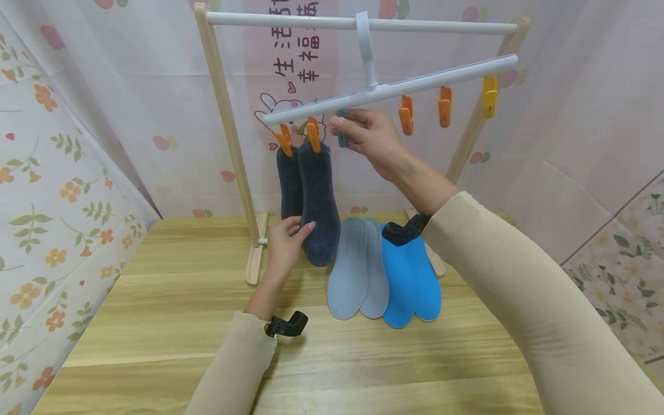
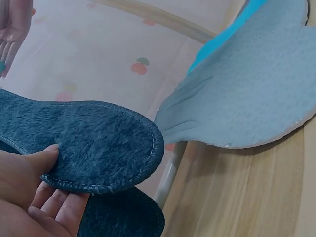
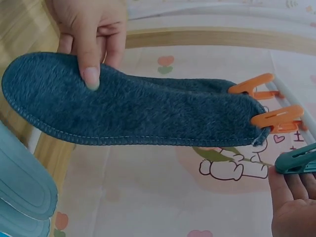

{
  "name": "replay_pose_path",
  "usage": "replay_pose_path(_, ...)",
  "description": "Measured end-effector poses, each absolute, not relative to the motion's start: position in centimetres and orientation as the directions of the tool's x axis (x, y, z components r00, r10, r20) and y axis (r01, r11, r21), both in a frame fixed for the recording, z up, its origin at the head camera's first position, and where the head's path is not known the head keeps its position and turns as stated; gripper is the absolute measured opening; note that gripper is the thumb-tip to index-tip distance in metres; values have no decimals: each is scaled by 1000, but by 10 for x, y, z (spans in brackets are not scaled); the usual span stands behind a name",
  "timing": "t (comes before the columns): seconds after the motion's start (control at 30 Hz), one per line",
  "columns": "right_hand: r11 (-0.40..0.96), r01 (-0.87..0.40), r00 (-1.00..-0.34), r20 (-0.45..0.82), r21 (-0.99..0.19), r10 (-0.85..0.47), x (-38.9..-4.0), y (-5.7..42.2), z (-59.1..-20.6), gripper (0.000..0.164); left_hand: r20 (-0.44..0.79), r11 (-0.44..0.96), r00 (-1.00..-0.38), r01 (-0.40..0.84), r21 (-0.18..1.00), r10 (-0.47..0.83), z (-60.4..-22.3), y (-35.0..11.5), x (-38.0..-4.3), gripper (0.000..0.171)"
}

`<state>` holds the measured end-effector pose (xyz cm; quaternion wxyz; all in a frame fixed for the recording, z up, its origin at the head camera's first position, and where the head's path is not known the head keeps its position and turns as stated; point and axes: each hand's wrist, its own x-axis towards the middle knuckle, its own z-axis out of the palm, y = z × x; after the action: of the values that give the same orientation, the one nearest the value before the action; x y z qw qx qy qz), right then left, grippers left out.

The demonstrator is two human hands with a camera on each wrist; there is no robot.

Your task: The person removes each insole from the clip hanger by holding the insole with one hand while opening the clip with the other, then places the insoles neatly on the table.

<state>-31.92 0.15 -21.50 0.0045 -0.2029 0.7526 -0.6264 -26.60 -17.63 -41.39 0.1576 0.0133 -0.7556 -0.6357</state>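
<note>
Two fuzzy dark blue insoles hang side by side from orange clips at the hanger's left end. My left hand (image 1: pixel 290 239) holds the front insole (image 1: pixel 319 202) near its wide lower end, thumb on its face and fingers behind, as the left wrist view also shows. The other dark insole (image 1: pixel 289 181) hangs partly behind it. Orange clips (image 1: pixel 313 135) grip the insoles' upper ends. Just right of them, my right hand (image 1: pixel 376 138) pinches a teal clip (image 1: pixel 342 129) on the hanger bar. The right wrist view shows fingertips against that teal clip (image 3: pixel 296 160); the thumb is hidden there.
The white hanger (image 1: pixel 436 76) tilts from a wooden-legged rack's white rail (image 1: pixel 290 21). Two orange clips and a yellow clip (image 1: pixel 490 98) hang on its right half. Grey insoles (image 1: pixel 347 282) and blue insoles (image 1: pixel 402 288) lie on the wooden table (image 1: pixel 155 323).
</note>
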Motion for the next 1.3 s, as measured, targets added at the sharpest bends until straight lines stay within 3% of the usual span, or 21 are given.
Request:
replay_pose_path(0.17,139,-302,-927,257,-943,-274,-317,-1,-217,58,216,196,-951,174,965,-219,-414,-180,-266,28)
replay_pose_path(0.37,313,-390,-920,380,-866,-95,-297,2,-231,64,200,189,-956,160,969,-213,-413,-180,-267,28)
replay_pose_path(0.47,358,-499,-849,528,-789,-21,-285,4,-244,52,190,179,-959,153,972,-211,-411,-179,-267,28)
replay_pose_path(0.6,370,-620,-764,639,-692,-85,-276,-1,-257,38,188,179,-961,152,972,-202,-408,-179,-267,28)
replay_pose_path(0.77,432,-589,-806,536,-683,-251,-282,-16,-254,49,184,175,-962,150,973,-202,-407,-181,-266,26)
replay_pose_path(0.97,493,-565,-825,447,-662,-345,-292,-35,-243,57,176,157,-969,150,976,-171,-408,-184,-263,25)
replay_pose_path(1.3,537,-514,-858,412,-669,-308,-308,-57,-231,44,183,176,-970,155,972,-159,-407,-184,-263,24)
